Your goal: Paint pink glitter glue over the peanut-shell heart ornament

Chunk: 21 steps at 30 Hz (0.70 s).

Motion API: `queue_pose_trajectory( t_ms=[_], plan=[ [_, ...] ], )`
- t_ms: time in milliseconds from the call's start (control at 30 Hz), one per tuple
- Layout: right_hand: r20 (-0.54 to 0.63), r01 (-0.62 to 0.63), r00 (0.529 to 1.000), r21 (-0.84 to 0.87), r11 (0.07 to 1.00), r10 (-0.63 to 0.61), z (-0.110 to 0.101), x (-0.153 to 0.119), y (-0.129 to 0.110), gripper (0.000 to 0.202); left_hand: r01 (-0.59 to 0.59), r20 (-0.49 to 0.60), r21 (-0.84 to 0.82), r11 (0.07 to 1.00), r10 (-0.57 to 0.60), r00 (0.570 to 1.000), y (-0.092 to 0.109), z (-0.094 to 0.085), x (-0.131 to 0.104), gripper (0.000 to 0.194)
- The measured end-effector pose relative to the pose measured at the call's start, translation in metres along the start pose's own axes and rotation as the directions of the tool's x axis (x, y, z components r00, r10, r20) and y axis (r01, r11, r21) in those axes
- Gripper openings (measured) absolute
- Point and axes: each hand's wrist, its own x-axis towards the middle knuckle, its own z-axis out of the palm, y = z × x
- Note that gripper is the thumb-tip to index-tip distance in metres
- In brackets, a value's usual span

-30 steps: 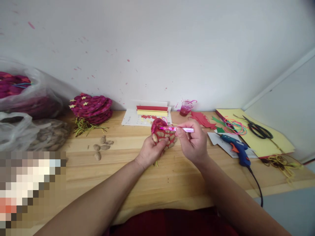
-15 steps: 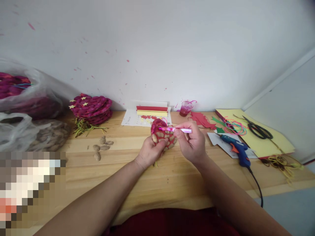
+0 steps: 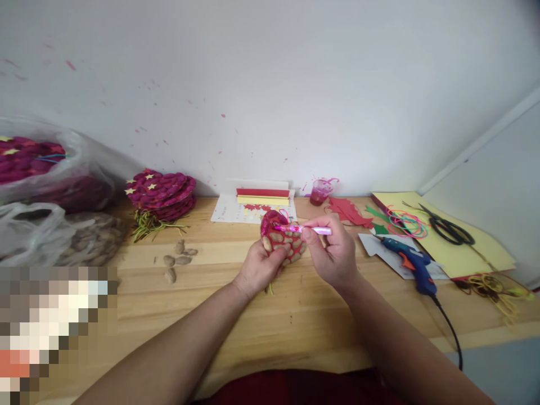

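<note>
Dark red clothing (image 3: pixel 270 389) with darker patches curves along the near edge; the left hand (image 3: pixel 258 269), right hand (image 3: pixel 332 253) and forearms (image 3: pixel 177 340) are bare.

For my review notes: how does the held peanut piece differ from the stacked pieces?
The held piece is partly magenta, with many peanuts bare; the stacked pieces look magenta overall. The stacked pieces carry yellow stars; the held piece shows none. Both look bumpy.

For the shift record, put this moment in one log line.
left hand: holds peanut piece | right hand: holds brush against piece's magenta side | cup: by wall | glue gun: right of hands
</note>
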Motion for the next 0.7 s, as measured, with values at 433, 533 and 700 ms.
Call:
queue_pose_trajectory(
  t_ms=[433, 533, 700],
  plan=[
    [0.014, -0.120, 0.993, 0.055, 0.991, 0.119, 0.0001, 0.0007, 0.0065, 0.005, -0.007, -0.030, -0.048, 0.999, 0.005, 1.000, -0.0049, -0.0040, 0.0018, 0.040],
    [0.006, -0.127, 0.992, 0.046, 0.991, 0.127, -0.0012, 0.0023, 0.0083, 0.004, -0.007, -0.061, -0.062, 0.998, 0.003, 0.998, -0.0057, -0.0048, 0.0029, 0.039],
    [0.007, -0.148, 0.989, 0.122, 0.981, 0.148, -0.0008, 0.0029, 0.0094, 0.006, -0.014, -0.050, -0.081, 0.997, 0.010, 0.999, -0.0056, -0.0050, 0.0038, 0.039]
  ],
)
